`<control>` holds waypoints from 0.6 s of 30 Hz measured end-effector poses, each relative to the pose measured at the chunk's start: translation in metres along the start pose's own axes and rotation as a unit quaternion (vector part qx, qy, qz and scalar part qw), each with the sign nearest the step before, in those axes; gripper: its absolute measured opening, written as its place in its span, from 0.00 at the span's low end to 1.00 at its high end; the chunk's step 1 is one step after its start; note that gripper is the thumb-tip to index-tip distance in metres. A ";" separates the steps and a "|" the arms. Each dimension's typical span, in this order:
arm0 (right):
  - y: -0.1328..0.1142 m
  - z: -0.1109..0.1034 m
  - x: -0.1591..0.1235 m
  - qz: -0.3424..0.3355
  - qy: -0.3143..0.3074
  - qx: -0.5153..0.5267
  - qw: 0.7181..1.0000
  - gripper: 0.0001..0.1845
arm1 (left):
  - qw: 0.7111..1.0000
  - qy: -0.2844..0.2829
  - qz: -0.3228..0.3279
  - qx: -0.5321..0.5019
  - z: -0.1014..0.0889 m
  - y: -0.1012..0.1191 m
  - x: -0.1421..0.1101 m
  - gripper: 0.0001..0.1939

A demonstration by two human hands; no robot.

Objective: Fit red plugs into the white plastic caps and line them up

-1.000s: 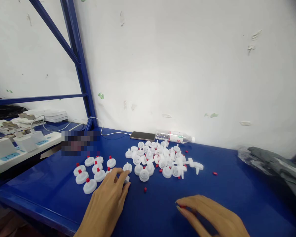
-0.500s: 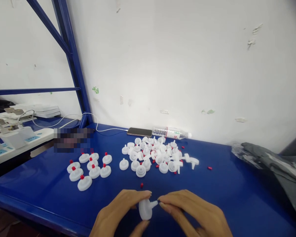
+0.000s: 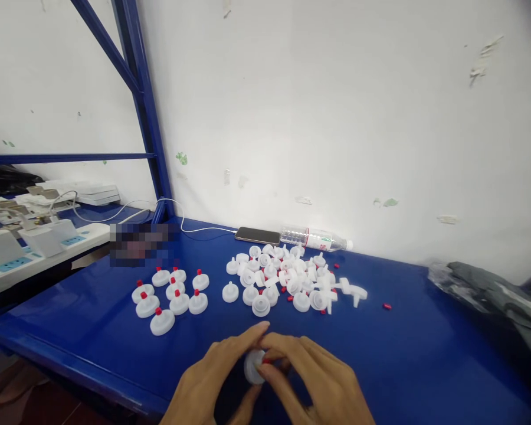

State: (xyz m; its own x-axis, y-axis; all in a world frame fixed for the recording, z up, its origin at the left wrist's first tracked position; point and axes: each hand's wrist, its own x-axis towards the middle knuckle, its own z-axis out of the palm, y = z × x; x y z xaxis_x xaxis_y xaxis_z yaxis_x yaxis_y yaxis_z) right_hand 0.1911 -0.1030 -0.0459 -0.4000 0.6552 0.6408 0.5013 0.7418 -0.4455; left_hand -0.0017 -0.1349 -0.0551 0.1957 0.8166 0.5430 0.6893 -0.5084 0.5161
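Near the front edge of the table, my left hand (image 3: 216,369) grips a round white plastic nozzle cap (image 3: 251,367) by its rim, thumb and fingers on opposite sides. The cap is tilted, its spout side facing my right hand (image 3: 312,372). Pinched between my right thumb and fingers is a small red tip cap (image 3: 266,360), held at the spout. My fingers hide most of the spout, so how far the red piece sits on it does not show. Beyond my hands lies a pile of white nozzle caps (image 3: 261,305) with bare spouts.
Several white caps with red tips (image 3: 162,321) stand upright in a group on the left. Loose red tips lie in the pile; one red tip (image 3: 387,306) is apart, rightward. A phone (image 3: 257,236) and a plastic bottle (image 3: 318,238) lie by the wall. Grey fabric (image 3: 491,289) is at right.
My right hand has moved left against the white cap, and the cap has turned its face towards it. Red now shows between my right fingers. The view has shifted slightly.
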 end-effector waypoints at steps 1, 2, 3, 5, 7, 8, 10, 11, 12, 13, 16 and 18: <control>-0.002 0.005 0.002 0.000 -0.006 -0.012 1.000 0.09 | 1.000 -0.003 -0.013 0.005 -0.001 -0.001 -0.001 0.36; -0.003 0.010 0.004 -0.001 -0.016 -0.024 1.000 0.09 | 1.000 -0.007 -0.027 0.009 -0.002 -0.003 -0.001 0.38; -0.005 0.014 0.006 -0.003 -0.028 -0.037 0.999 0.09 | 0.999 -0.011 -0.036 0.011 -0.002 -0.004 -0.001 0.39; -0.007 0.017 0.009 -0.005 -0.048 -0.058 0.997 0.10 | 0.999 -0.017 -0.046 0.018 -0.005 -0.007 -0.002 0.40; -0.005 0.013 0.010 -0.008 -0.049 -0.070 0.996 0.13 | 0.998 -0.021 -0.048 0.034 -0.008 -0.012 -0.002 0.39; -0.003 0.007 0.010 -0.006 -0.041 -0.073 0.997 0.15 | 0.997 -0.018 -0.051 0.046 -0.010 -0.016 -0.001 0.38; 0.005 -0.010 0.009 0.009 -0.015 -0.088 0.996 0.17 | 0.995 -0.010 -0.066 0.077 -0.014 -0.025 -0.001 0.35; 0.011 -0.021 0.008 0.021 -0.001 -0.103 0.994 0.15 | 0.993 -0.003 -0.075 0.091 -0.017 -0.030 0.000 0.34; 0.017 -0.033 0.006 0.041 0.011 -0.125 0.991 0.12 | 0.991 0.004 -0.085 0.105 -0.019 -0.035 0.000 0.33; 0.024 -0.044 0.005 0.061 0.017 -0.149 0.987 0.11 | 0.989 0.010 -0.092 0.118 -0.021 -0.039 0.001 0.32; 0.043 -0.072 0.003 0.114 0.007 -0.215 0.970 0.11 | 0.983 0.056 -0.092 0.150 -0.025 -0.045 0.002 0.30; 0.052 -0.079 0.007 0.123 -0.015 -0.248 0.961 0.13 | 0.977 0.095 -0.075 0.175 -0.025 -0.041 0.003 0.29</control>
State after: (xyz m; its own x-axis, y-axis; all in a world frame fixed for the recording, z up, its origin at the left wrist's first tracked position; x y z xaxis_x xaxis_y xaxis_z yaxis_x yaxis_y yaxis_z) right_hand 0.2748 -0.0717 -0.0152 -0.2413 0.8112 0.5327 0.8844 0.4097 -0.2235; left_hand -0.0474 -0.1187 -0.0581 -0.0352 0.7920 0.6095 0.9034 -0.2356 0.3583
